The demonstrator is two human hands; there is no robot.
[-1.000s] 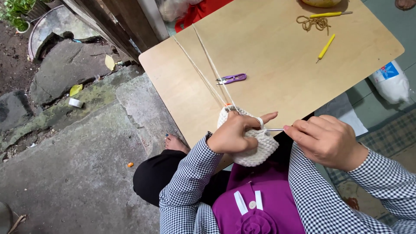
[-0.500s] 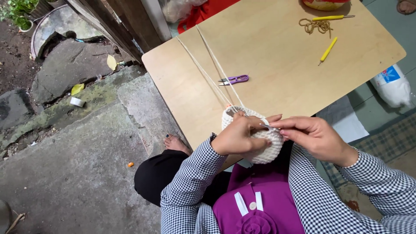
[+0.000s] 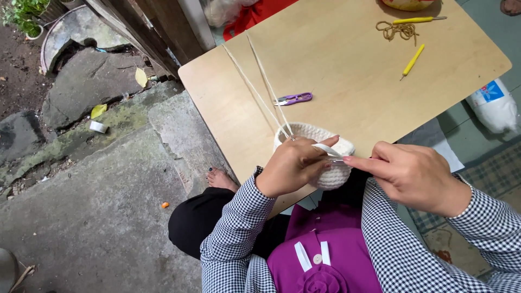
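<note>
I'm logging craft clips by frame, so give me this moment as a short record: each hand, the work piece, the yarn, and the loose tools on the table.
left hand: grips the cream crocheted piece at its near rim
right hand: pinches a thin hook at the rim; hook mostly hidden
crocheted piece: round, cup-shaped, held at the table's near edge
yarn strands: two cream lines running from the piece across the wooden table
purple snips: lying flat, untouched
yellow hooks: two, far side, beside a tan yarn tangle

Cream crocheted bowl, purple snips, yellow hooks, black-and-white checked sleeves, tan table
</note>
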